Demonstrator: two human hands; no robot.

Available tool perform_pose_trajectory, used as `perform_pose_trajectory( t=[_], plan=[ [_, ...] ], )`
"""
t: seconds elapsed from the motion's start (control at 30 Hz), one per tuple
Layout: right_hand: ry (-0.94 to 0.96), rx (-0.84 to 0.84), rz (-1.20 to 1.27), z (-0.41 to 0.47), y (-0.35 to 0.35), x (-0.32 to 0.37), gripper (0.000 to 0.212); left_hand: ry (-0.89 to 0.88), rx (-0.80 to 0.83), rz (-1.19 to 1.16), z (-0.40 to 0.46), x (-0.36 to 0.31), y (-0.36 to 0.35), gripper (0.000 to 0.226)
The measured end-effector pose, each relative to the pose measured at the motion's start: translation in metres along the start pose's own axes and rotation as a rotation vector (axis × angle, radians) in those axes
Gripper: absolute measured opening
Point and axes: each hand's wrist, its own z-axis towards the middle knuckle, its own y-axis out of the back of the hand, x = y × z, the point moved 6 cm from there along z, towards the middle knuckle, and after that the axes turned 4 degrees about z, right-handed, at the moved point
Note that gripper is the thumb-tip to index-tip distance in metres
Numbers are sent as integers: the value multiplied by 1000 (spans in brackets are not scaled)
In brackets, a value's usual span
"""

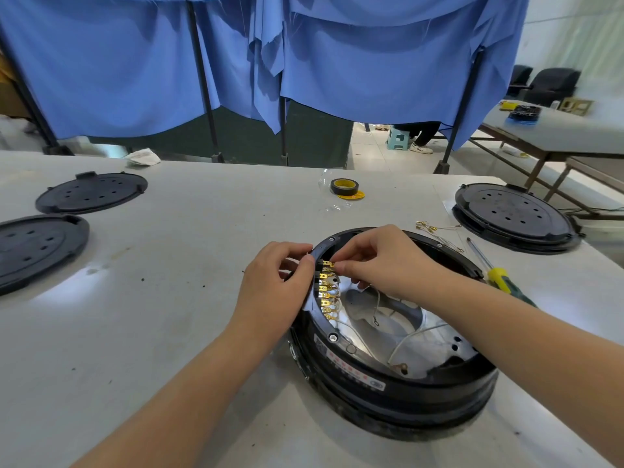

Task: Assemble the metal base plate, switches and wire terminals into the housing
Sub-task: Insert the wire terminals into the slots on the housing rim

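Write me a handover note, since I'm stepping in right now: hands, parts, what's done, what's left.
Left hand grips the housing rim beside the terminal row.
Right hand pinches the top terminal of that row.
Metal plate sits inside the housing, white wires loose over it.
Spare terminals and a screwdriver lie on the table, right of the housing.
Done: plate in, row mostly fitted.
Left: loose wires, probably spare terminals.

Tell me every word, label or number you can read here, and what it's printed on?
None of it can be read.
Housing outer wall: a white sticker with a code pattern, a strip of red characters and a small oval badge, all too small and blurred.
Tape roll: its yellow label carries dark print, too small to make out.
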Motion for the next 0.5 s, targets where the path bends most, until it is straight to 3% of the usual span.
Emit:
perform_pose_trajectory(
  t=[0.5],
  plan=[
    [-158, 93, 62, 8, 0, -5, 2, -48, -85, 74, 0, -5, 4, 17]
  ],
)
